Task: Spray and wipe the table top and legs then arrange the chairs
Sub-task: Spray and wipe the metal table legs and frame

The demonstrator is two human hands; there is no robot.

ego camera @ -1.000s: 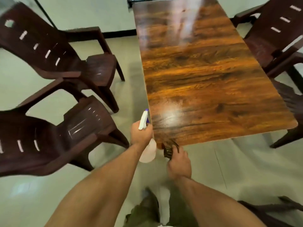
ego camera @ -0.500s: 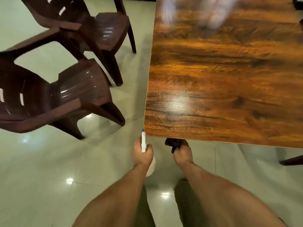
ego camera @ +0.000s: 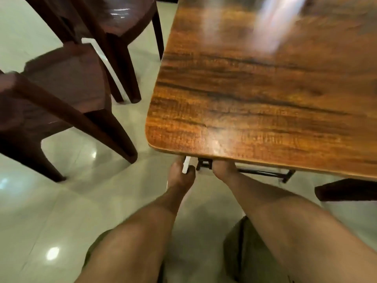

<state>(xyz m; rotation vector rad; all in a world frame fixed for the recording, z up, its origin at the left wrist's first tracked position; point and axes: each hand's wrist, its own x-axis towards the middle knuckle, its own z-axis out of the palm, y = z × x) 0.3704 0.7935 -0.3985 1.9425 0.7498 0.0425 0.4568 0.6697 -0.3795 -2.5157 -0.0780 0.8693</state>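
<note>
**Hands under the near table corner**

Table top (ego camera: pixel 265 88), glossy wood grain, fills 12 to 3 o'clock w/ streaky glare at the far end; its rounded corner sits just above my hands. My left hand (ego camera: pixel 179 176) is wrapped round the white spray bottle (ego camera: pixel 186 165), nozzle tucked under the edge. My right hand (ego camera: pixel 223 168) reaches under beside the black table leg frame (ego camera: pixel 265 172); fingers hidden, can't tell its grip. Two dark brown chairs: one at 9 o'clock (ego camera: pixel 61 99), another at 11 (ego camera: pixel 122 27), both apart from the table. Pale shiny floor tiles (ego camera: pixel 40 221) w/ light spots.
</note>
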